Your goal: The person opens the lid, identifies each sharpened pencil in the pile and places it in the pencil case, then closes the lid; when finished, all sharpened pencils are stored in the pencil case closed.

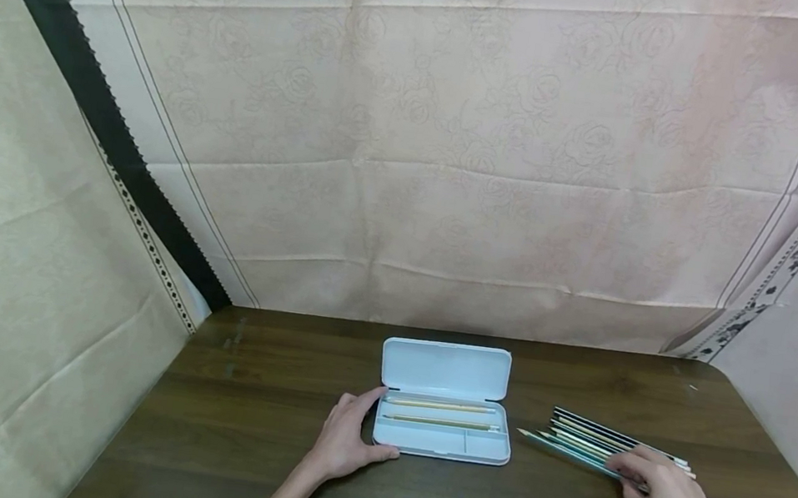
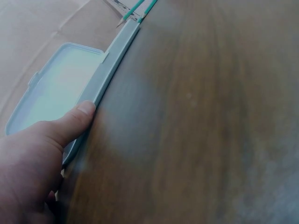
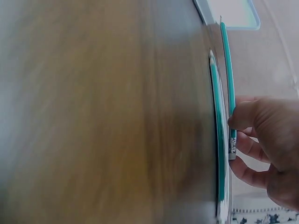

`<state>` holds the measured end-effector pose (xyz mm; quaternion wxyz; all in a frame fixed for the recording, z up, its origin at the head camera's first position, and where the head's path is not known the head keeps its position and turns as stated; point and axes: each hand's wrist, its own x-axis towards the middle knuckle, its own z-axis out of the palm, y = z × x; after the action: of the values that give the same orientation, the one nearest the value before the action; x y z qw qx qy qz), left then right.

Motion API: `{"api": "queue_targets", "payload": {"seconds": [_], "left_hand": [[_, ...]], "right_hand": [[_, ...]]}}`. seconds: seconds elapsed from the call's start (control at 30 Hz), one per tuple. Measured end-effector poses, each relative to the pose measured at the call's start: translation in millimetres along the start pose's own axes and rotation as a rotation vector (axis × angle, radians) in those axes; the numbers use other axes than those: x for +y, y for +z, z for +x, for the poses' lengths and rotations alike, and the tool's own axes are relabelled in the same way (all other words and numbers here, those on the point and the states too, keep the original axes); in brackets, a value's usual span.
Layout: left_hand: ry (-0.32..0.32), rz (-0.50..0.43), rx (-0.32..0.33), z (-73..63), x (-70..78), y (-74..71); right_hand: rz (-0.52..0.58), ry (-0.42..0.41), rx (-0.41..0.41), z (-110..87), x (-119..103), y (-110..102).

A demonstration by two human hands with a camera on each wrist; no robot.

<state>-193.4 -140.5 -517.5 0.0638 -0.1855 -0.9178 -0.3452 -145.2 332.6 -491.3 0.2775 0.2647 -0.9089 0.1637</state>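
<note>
A light blue pencil case [image 1: 419,438] lies on the table with its lid [image 1: 445,368] folded back. Two pencils [image 1: 438,422] rest inside it, one behind the other. My left hand [image 1: 346,437] holds the case at its left end; the thumb [image 2: 77,121] presses on the front rim and the fingers reach toward the hinge side. To the right of the case, my right hand [image 1: 665,493] pinches a teal pencil [image 3: 227,65] near its eraser end, tip pointing toward the case. That pencil is lifted over another teal pencil [image 3: 218,135] in the row beneath.
Several dark, pale and teal pencils [image 1: 590,432] lie side by side right of the case. The brown wooden table [image 1: 258,399] is bounded by a patterned pale cloth [image 1: 485,168] at the back and cloth at both sides.
</note>
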Motion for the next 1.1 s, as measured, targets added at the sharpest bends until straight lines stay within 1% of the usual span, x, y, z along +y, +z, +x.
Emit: {"api": "queue_targets", "payload": {"seconds": [0.07, 0.13, 0.53, 0.63, 0.87, 1.1], "left_hand": [[0.002, 0.006, 0.002, 0.2, -0.3, -0.1], [0.005, 0.005, 0.003, 0.3, -0.2, -0.3], [0.006, 0.007, 0.006, -0.8, 1.0, -0.6], [0.005, 0.007, 0.005, -0.5, 0.8, 0.2], [0.010, 0.004, 0.005, -0.5, 1.6, -0.5], [0.007, 0.008, 0.003, 0.1, 1.9, -1.0]], "right_hand": [[0.014, -0.039, 0.006, 8.2, -2.7, 5.0], [0.028, -0.055, -0.004, 16.6, -6.7, 8.8], [0.071, -0.046, -0.113, 62.0, -39.3, 33.1], [0.089, -0.031, -0.154, 70.3, -46.1, 39.6], [0.108, -0.014, -0.209, 86.5, -59.2, 49.5], [0.110, -0.082, -0.206, 101.3, -72.2, 60.0]]}}
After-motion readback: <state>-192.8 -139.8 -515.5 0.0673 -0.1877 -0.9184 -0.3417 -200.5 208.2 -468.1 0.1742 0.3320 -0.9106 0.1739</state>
